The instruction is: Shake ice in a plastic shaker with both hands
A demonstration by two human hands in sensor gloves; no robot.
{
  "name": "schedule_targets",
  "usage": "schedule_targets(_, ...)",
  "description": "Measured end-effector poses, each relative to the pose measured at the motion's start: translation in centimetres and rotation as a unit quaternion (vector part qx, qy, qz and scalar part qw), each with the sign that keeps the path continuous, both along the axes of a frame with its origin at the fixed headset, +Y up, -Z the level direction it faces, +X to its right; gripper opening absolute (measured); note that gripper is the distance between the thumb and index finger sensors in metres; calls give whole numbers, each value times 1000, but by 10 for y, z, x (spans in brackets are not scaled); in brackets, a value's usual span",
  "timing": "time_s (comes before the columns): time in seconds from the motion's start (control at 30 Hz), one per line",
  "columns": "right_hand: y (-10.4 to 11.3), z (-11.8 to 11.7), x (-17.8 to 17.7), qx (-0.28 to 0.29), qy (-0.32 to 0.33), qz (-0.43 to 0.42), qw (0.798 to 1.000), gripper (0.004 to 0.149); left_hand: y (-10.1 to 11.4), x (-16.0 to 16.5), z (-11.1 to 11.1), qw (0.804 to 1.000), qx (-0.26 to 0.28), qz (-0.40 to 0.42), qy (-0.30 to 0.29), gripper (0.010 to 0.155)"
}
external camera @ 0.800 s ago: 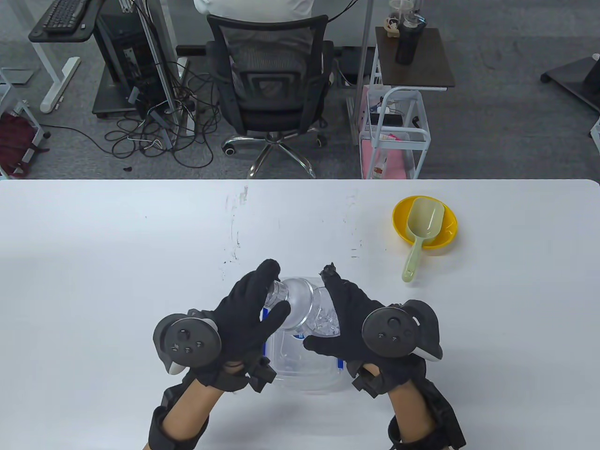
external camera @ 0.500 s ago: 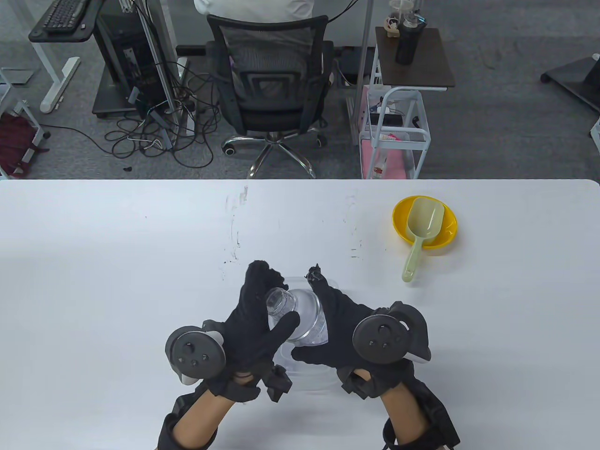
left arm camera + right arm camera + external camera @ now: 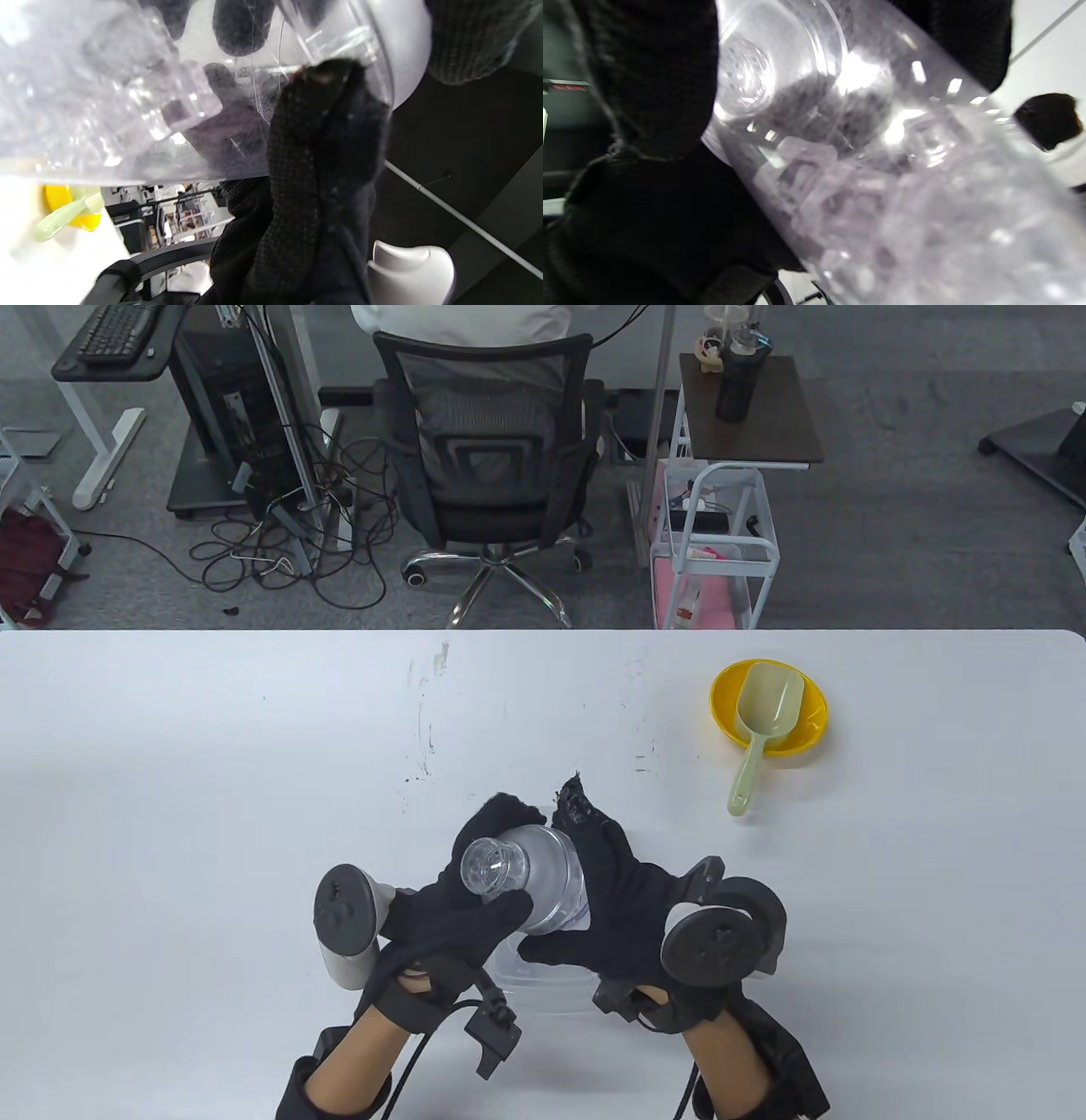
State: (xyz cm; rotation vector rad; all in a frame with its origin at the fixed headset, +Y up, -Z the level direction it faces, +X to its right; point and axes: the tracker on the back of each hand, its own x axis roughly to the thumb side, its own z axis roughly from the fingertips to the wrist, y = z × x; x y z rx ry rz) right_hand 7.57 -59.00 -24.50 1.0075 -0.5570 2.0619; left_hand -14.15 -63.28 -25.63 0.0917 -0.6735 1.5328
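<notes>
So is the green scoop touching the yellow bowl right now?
Touching. In the table view the green scoop has its head lying inside the yellow bowl, and its handle crosses the bowl's near rim and sticks out over the table.

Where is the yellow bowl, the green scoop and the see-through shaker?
yellow bowl (image 3: 813, 712), table view, right inner wall.
green scoop (image 3: 745, 780), table view, handle.
shaker (image 3: 551, 869), table view, clear body.

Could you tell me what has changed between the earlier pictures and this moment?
Both hands, left and right, have swung the shaker round, so its cap now points up toward the camera rather than to the left. The hands turned with it and drew closer together; both trackers now show edge-on. Both keep their grip. The yellow bowl, the scoop and the clear tub stayed put.
</notes>
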Motion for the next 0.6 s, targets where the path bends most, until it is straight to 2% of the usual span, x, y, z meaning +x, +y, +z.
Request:
schedule_targets(0.1,1,3,-4,-1,3,28,1000,119,4,-5,0,999,-15,-29,-16,92)
schedule_targets(0.2,0,8,-14,18,-9,79,997,121,4,-4,2,995,-6,-95,1,92)
schedule_targets(0.23,-2,9,-15,23,-31,104,994,121,4,-4,1,995,4,-100,13,92)
schedule_targets(0.3,-4,7,-14,22,-17,80,996,121,3,-6,0,997,-4,-83,2,92)
schedule_targets(0.4,-5,1,-8,-22,20,35,999,118,2,-8,-2,999,-5,-44,9,92)
schedule_targets(0.43,-7,-4,-3,-59,51,15,997,117,3,-10,-2,999,-1,-35,3,92)
schedule_targets(0.47,-8,-5,-2,-73,60,3,996,115,3,-11,-2,999,-2,-32,2,91)
schedule_targets(0.53,-14,-10,0,-113,50,-21,992,114,4,-11,-2,1000,3,-23,11,91)
schedule_targets(0.6,-27,-16,2,-166,2,22,986,117,6,-12,-1,1000,18,-11,22,90)
